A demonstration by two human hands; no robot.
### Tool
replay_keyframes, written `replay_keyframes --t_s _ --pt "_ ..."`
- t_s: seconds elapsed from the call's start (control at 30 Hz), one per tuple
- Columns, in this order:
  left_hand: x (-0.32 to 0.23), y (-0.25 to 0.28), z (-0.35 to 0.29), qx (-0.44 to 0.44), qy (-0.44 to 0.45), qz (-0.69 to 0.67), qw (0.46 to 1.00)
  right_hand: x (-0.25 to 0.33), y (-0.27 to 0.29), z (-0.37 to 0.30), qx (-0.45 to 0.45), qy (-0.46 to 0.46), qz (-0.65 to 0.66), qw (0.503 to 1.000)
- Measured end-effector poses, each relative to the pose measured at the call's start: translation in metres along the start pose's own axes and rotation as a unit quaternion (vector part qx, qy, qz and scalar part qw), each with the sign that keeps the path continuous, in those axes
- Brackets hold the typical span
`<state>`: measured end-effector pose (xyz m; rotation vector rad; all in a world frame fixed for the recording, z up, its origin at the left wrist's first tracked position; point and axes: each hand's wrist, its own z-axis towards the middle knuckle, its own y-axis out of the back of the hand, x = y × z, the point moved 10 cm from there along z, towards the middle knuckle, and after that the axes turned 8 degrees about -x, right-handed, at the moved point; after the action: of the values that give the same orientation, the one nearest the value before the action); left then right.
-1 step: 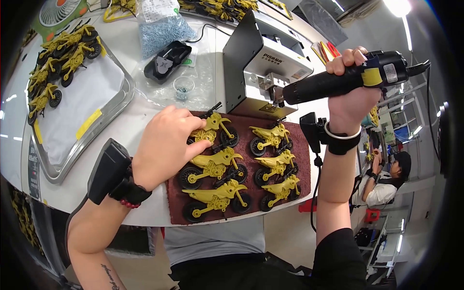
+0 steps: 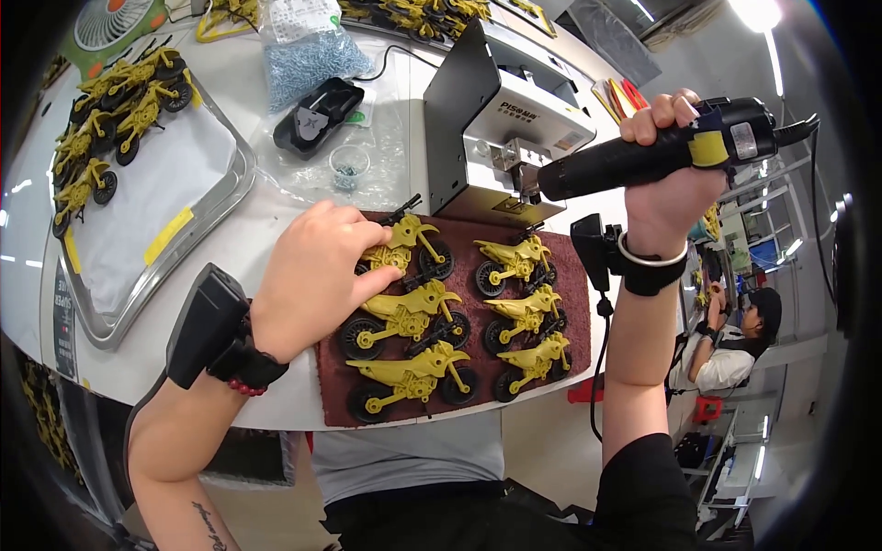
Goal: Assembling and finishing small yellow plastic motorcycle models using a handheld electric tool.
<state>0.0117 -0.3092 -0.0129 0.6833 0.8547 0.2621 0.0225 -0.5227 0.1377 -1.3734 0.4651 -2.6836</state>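
My right hand (image 2: 675, 151) is wrapped round a black electric screwdriver (image 2: 634, 165) with a yellow patch. Its tip end is at the metal outlet of a screw feeder (image 2: 459, 174), a black and white box; the bit itself is hidden. My left hand (image 2: 322, 266) grips the far left toy motorcycle (image 2: 404, 243), yellow with black wheels, thumb and fingers on its body. Several similar toy motorcycles (image 2: 404, 372) lie on their sides in two columns on a dark red mat (image 2: 335, 399).
To the left stands a metal tray (image 2: 243, 174) with white paper and a pile of toy motorcycles (image 2: 119, 115). Beyond the mat are a bag of screws (image 2: 312, 64), a black case (image 2: 317, 115) and a small clear cup (image 2: 349, 165). Another person (image 2: 735, 340) sits far right.
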Motion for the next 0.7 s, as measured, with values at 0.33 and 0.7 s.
replay_keyframes --t_s 0.33,0.7 --pt "0.001 0.001 0.000 -0.015 -0.009 -0.009 1.000 -0.002 -0.057 -0.051 0.052 -0.032 0.009 0.998" --pt "0.001 0.000 -0.002 -0.014 -0.013 0.004 1.000 -0.039 -0.063 -0.066 0.063 -0.060 -0.005 0.996"
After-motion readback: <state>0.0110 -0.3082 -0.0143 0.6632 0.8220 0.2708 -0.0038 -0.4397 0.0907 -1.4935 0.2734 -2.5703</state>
